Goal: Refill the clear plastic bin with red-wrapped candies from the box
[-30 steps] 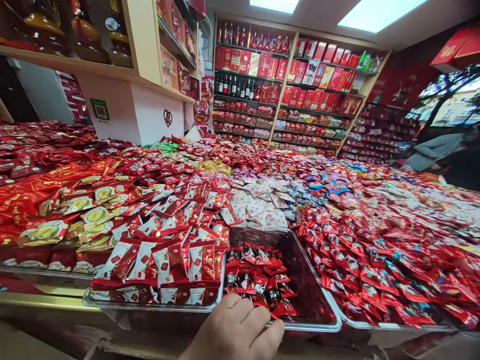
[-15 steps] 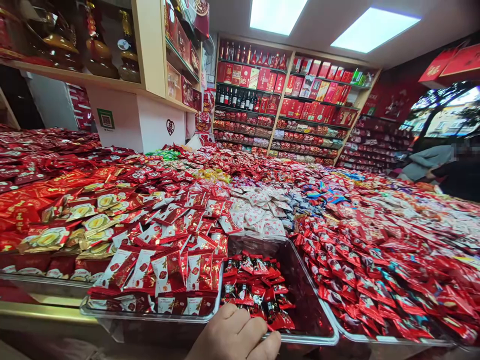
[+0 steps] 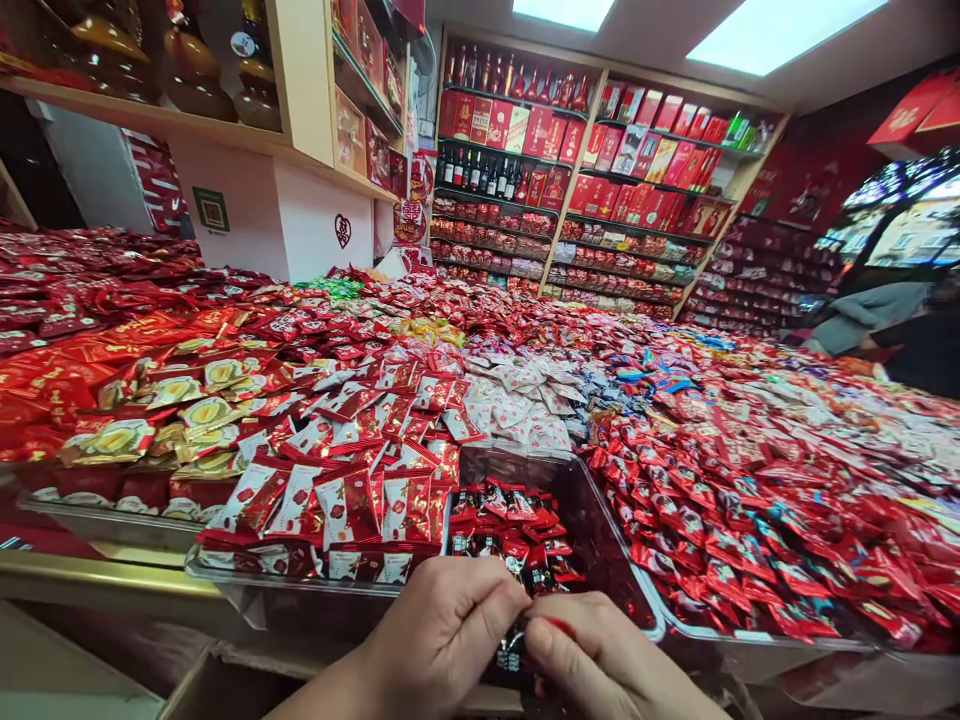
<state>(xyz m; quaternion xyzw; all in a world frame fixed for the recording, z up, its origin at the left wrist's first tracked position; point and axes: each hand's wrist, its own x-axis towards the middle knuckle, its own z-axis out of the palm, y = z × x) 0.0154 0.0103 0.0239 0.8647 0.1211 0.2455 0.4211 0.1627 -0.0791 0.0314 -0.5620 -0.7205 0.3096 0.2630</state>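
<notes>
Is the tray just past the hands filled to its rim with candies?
No, the candies sit low in the tray, with bare wall showing on the right.

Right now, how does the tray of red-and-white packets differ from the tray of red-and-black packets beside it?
The red-and-white tray is heaped above its rim; the red-and-black tray is only partly filled, with bare space on its right. The red-and-white packets in the first look larger than the red-and-black packets in the second. Both trays have clear rims.
</notes>
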